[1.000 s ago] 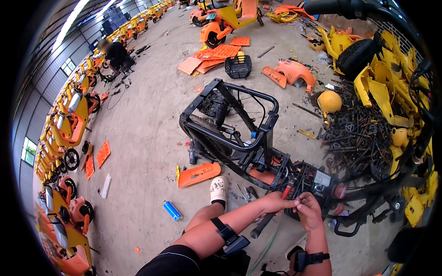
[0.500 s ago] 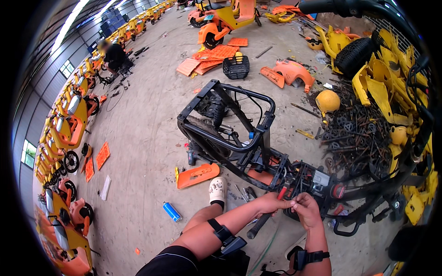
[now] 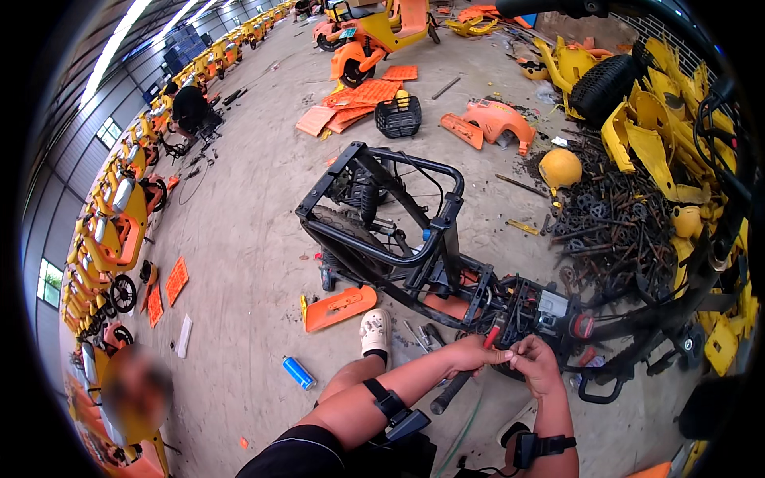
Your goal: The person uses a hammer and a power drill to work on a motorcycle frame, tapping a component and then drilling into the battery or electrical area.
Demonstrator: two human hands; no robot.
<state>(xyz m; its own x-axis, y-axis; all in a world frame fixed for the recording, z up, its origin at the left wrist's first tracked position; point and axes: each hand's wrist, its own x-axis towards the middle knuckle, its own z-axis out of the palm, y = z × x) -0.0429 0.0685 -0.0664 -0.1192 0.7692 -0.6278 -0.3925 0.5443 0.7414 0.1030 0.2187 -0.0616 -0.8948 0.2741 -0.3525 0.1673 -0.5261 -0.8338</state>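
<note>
My left hand [image 3: 476,355] is closed, and a red-handled tool [image 3: 493,335] sticks up out of it. Its kind is hidden by the fingers. My right hand [image 3: 536,366] is closed in a pinch, its fingertips meeting my left thumb; what lies between them is too small to make out. Both hands are over the near end of a stripped black scooter frame [image 3: 414,256], beside its exposed wiring and a grey box [image 3: 552,307]. A black grip [image 3: 450,393] slants down below my left hand.
An orange panel [image 3: 341,308], a blue cylinder [image 3: 299,372] and loose tools lie near my shoe [image 3: 374,332]. A heap of dark metal parts [image 3: 610,231] and yellow covers [image 3: 653,135] fill the right. Scooters line the left; a person [image 3: 190,107] crouches there.
The scene has shifted slightly leftward in view as my head moved. My hands stay together in nearly the same pose over the frame.
</note>
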